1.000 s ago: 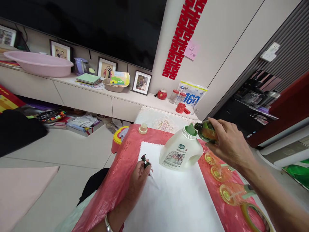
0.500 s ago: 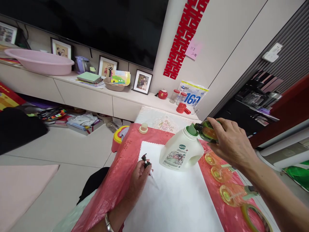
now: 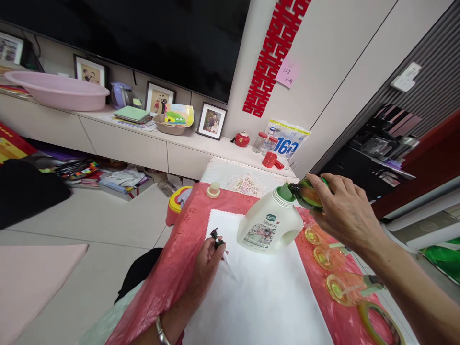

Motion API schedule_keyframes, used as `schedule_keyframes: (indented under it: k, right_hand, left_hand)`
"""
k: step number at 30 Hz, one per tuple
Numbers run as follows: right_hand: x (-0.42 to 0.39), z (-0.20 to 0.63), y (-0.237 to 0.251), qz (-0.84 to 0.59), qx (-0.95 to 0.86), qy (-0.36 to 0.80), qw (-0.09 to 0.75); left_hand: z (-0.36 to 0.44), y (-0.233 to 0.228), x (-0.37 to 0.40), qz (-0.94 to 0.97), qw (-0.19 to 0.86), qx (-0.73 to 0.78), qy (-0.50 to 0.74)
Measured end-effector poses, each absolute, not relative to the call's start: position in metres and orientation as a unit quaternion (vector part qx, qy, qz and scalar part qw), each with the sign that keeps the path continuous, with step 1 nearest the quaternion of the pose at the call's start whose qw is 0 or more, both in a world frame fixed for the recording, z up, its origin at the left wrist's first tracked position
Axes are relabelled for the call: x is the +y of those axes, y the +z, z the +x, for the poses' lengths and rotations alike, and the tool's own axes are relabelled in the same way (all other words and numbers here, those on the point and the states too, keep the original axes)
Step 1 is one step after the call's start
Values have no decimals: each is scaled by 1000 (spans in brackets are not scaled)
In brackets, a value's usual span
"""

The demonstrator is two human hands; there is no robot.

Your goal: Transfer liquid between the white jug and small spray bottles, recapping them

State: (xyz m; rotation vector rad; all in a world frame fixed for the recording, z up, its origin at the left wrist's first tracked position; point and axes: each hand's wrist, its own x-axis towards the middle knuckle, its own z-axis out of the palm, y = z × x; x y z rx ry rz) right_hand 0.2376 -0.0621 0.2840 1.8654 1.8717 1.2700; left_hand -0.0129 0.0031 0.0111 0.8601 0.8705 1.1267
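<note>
My right hand (image 3: 341, 206) is wrapped round a green bottle (image 3: 309, 194), tipped so that its dark neck points left into the green spout of a large detergent jug (image 3: 268, 227). The jug is pale and stands upright on a white sheet (image 3: 266, 292); a printed label shows on its front. Left of the jug, my left hand (image 3: 209, 258) pinches a black pump head (image 3: 216, 239), whose clear tube slants down to the right over the sheet. Any liquid passing from the bottle cannot be made out.
Several clear yellowish glass containers (image 3: 336, 287) line the table's right side beside a roll of tape (image 3: 381, 323). A translucent cap (image 3: 213, 190) sits on the red tablecloth (image 3: 172, 268) at the back left. Behind stands a cabinet with glass jars (image 3: 260, 143) and a pink basin (image 3: 57, 93).
Hardly anything differs. My right hand holds the tilted bottle at the jug's mouth as before, and my left hand keeps the pump head in the same place.
</note>
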Motion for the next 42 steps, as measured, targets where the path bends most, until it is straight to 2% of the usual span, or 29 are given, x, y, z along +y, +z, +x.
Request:
schedule_keyframes:
  k: [16, 42]
  right_hand:
    - [-61, 238, 283, 625, 638, 438, 108]
    - [-61, 237, 285, 610, 635, 457, 125]
  left_hand:
    - [-13, 19, 3, 382, 679, 394, 488]
    - [-13, -2, 4, 424, 667, 374, 485]
